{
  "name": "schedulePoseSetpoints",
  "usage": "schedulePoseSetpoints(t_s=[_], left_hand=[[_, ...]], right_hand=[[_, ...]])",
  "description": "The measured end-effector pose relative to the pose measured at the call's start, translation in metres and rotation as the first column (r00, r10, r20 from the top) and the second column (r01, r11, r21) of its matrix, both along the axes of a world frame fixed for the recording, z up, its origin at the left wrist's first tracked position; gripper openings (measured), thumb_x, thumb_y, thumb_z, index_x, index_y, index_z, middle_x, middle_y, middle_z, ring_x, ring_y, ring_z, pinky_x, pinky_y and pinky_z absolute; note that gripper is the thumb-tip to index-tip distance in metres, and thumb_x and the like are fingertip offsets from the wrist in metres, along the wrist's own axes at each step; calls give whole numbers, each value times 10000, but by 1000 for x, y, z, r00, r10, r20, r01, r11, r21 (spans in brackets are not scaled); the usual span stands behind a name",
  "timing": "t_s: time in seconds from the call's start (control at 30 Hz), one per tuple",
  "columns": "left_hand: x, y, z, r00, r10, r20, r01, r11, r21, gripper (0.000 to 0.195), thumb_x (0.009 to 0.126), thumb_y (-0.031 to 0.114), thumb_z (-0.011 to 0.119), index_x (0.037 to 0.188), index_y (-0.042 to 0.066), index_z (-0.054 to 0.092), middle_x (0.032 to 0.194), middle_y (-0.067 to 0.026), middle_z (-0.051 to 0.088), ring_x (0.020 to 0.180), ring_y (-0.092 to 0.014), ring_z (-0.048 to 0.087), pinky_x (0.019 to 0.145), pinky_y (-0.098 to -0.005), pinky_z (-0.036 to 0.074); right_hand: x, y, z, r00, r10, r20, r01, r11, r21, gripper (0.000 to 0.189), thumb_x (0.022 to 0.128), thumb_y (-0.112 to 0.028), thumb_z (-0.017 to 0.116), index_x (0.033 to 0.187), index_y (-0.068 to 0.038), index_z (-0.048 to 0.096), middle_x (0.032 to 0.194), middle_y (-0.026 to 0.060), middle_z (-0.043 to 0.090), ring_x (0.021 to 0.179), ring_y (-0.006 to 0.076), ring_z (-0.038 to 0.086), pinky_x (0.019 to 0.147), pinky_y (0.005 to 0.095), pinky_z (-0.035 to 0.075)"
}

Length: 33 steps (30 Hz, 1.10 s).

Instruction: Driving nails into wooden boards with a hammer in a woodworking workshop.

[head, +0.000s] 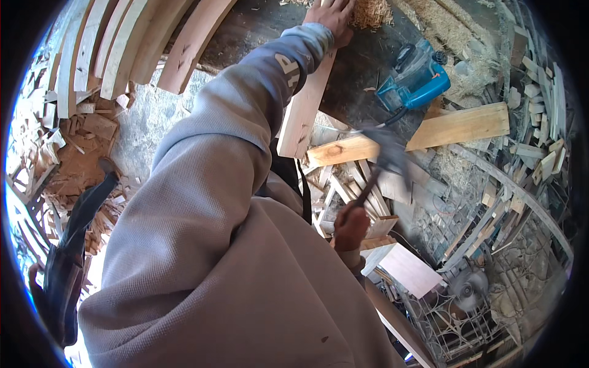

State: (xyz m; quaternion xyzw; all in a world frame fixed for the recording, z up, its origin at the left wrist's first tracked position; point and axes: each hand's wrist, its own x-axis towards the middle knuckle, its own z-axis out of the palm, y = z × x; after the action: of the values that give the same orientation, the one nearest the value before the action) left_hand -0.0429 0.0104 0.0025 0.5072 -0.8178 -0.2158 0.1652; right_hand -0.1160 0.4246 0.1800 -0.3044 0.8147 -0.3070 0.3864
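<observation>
My left hand is at the top of the view, gripping a pale wooden board that lies over the dark bench top. The board's near end sticks out past the bench edge towards me. Lower and to the right, my right hand is closed around the handle of a hammer-like tool. Its dark head is blurred by motion, so its exact kind cannot be told. The tool's head is right of the board and apart from it.
A blue electric hand planer with a cord rests on the dark bench. Curved wooden pieces lie side by side at upper left. Wood shavings, a yellowish plank, offcuts and a metal fan are around.
</observation>
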Motion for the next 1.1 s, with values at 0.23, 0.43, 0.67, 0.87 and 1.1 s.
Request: schedulePoseSetpoints(t_s=[0.23,0.43,0.67,0.87,1.1], left_hand=[[-3,3,-9,999,40,-21,-43,990,-131,956,749,355,705,1562,93,275,1612,-192,263,1505,-361,241,1173,-504,336],[-7,1,-14,995,76,-59,-84,988,-131,938,757,321,701,1563,95,279,1628,-179,247,1519,-343,216,1169,-543,325],[-6,-2,-13,992,66,-105,-80,987,-137,905,777,342,680,1553,66,303,1634,-145,255,1524,-310,215,1167,-554,303],[-9,-1,-17,992,81,-93,-94,984,-150,864,794,329,666,1540,55,326,1621,-144,285,1506,-310,260,1152,-551,323],[-22,-13,-39,979,149,-136,-178,954,-242,489,872,162,576,1351,98,509,1396,-189,517,1065,-323,680,764,-489,603]], right_hand=[[13,-3,-70,767,441,-466,-397,897,196,335,1002,-345,506,960,-20,576,634,198,568,571,448,536,555,468,474],[4,16,-28,961,-159,226,190,974,-122,521,997,-529,523,805,-46,555,547,66,505,453,167,483,406,303,347],[7,-12,-73,865,316,-389,-346,938,-7,430,991,-442,519,825,-47,553,579,158,516,491,412,493,483,471,386],[-2,6,-36,970,202,-136,-207,978,-23,533,1010,-560,463,907,-45,554,563,96,529,472,290,520,440,385,372],[-20,25,-115,785,471,-402,-331,867,372,407,1010,-418,474,1036,-30,594,819,252,676,749,504,636,619,566,479]])
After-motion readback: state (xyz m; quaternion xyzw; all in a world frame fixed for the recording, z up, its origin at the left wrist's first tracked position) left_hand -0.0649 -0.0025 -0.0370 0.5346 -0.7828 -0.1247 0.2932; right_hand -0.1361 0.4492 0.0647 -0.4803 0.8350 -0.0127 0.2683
